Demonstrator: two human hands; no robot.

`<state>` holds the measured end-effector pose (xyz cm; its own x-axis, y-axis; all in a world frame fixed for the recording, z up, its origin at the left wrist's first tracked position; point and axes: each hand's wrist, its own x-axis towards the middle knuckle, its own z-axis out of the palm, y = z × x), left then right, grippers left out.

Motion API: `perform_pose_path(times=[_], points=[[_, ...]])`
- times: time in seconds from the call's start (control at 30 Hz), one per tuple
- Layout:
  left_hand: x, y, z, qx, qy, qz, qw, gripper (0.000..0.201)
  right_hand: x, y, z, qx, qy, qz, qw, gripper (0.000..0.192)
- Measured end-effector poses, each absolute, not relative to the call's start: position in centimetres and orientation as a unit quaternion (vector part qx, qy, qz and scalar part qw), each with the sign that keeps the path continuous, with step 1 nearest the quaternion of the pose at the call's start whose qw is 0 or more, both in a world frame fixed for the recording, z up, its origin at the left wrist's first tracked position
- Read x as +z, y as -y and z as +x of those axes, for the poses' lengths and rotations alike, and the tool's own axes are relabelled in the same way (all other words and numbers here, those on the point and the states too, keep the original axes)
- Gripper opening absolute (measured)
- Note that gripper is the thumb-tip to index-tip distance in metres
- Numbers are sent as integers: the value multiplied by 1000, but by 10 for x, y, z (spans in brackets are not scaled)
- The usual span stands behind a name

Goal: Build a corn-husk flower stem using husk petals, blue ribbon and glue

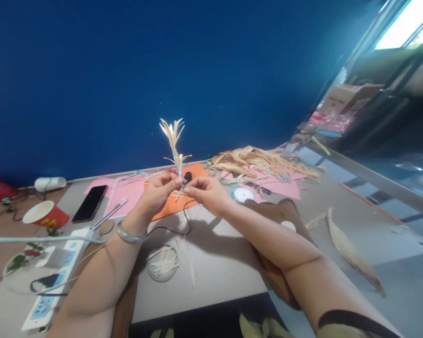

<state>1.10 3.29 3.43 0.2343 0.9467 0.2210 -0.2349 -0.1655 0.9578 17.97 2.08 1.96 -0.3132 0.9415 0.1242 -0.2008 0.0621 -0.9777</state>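
Above the table, my left hand [160, 190] pinches the lower stem of a dried-husk flower [173, 134] with pale, pointed petals. The flower stands nearly upright against the blue wall, a second smaller whorl of petals below the top one. My right hand [209, 192] is closed at the bottom end of the same stem, thumb and forefinger together; whether a strip or wire lies between them is too small to tell. Behind and below both hands lies an orange sheet [197, 171]. A round dish [162, 263] holding cut pale strips sits on the table nearer me.
Dried husks [257, 159] are heaped on pink paper [289, 188] at the back right. On the left are a phone [90, 203], a red paper cup [47, 217] and a power strip [58, 277] with cables. One loose husk [352, 251] lies to the right.
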Motion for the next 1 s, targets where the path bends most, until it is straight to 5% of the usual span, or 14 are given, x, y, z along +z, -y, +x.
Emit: perform_pose_path(times=[0.3,0.5,0.73,1.0], points=[[46,-32,-2,520,-342,540,566,31,24,-23,186,550,607,-341,461,27],[45,-33,-4,513,-371,622,462,29,30,-23,191,412,690,-341,489,12],[51,-28,-5,487,-392,697,352,24,34,-24,196,522,631,-337,464,21],[57,-24,-8,483,-391,705,341,23,45,-16,209,324,772,-329,437,37]])
